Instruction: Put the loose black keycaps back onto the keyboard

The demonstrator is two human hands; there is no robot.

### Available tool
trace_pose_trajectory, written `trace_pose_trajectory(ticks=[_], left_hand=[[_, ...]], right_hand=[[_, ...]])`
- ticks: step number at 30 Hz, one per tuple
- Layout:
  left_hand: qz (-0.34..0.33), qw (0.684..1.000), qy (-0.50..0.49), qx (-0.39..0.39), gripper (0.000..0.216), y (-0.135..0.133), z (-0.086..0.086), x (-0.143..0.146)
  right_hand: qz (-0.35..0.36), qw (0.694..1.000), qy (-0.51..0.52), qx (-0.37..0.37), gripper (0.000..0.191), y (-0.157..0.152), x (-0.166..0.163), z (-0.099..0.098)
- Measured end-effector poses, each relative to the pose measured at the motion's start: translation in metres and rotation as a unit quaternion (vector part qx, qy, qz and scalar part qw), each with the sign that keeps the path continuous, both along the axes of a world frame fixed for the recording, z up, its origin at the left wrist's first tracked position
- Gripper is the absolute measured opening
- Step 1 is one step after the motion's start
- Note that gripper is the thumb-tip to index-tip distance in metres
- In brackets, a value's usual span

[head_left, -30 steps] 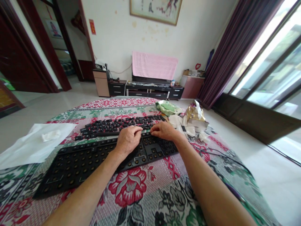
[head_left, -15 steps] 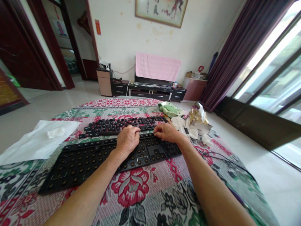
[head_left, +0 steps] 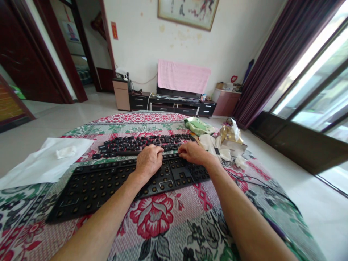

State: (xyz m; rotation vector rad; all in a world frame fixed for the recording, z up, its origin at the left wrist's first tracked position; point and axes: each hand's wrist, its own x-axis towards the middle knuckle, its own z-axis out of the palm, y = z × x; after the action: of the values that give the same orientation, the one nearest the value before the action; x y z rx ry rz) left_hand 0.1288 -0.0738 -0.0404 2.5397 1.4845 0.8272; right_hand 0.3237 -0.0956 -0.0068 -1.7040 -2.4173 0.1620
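Note:
A black keyboard base [head_left: 95,186] with its keycaps taken off lies on a flowered cloth [head_left: 163,224]. Behind it the loose black keycaps [head_left: 136,143] are laid out in rows. My left hand [head_left: 149,161] rests on the far edge of the base, fingers curled down at the nearest row of keycaps. My right hand [head_left: 193,153] is just to its right, fingers pinched together at the same row. What the fingertips hold is hidden.
White paper [head_left: 40,163] with a crumpled tissue [head_left: 66,152] lies at the left. A green packet [head_left: 198,126], a gold box [head_left: 231,136] and more tissues sit at the right. A black cable [head_left: 255,183] runs off right. A TV stand [head_left: 174,103] stands by the far wall.
The view has shifted slightly; both hands stay at the far edge of the keyboard base with only small finger movements.

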Motion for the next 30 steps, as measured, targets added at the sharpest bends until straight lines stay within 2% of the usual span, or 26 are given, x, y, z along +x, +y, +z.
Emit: trace_pose_trajectory(ticks=[9,14,17,21,25,30], left_hand=[[-0.003,1.0,0.002,0.009,0.026,-0.001,-0.001,0.001],[-0.005,1.0,0.005,0.012,0.026,-0.002,0.0,0.0],[-0.01,1.0,0.007,0.012,0.027,-0.002,0.002,0.0],[-0.027,1.0,-0.008,0.011,0.027,-0.001,0.007,-0.001],[-0.032,0.999,-0.018,0.012,0.028,0.0,0.017,-0.006],[-0.03,0.999,0.038,-0.005,0.028,-0.005,0.028,-0.027]], right_hand=[[-0.014,0.997,0.076,-0.017,0.018,0.002,0.004,-0.001],[-0.089,0.989,0.115,-0.025,0.018,0.004,0.001,-0.009],[-0.101,0.988,0.113,-0.016,0.017,0.007,0.0,-0.014],[-0.081,0.99,0.118,0.019,0.018,0.006,0.001,-0.02],[-0.095,0.99,0.101,0.028,0.019,0.003,0.001,-0.023],[-0.096,0.991,0.09,0.04,0.021,0.0,-0.003,-0.021]])
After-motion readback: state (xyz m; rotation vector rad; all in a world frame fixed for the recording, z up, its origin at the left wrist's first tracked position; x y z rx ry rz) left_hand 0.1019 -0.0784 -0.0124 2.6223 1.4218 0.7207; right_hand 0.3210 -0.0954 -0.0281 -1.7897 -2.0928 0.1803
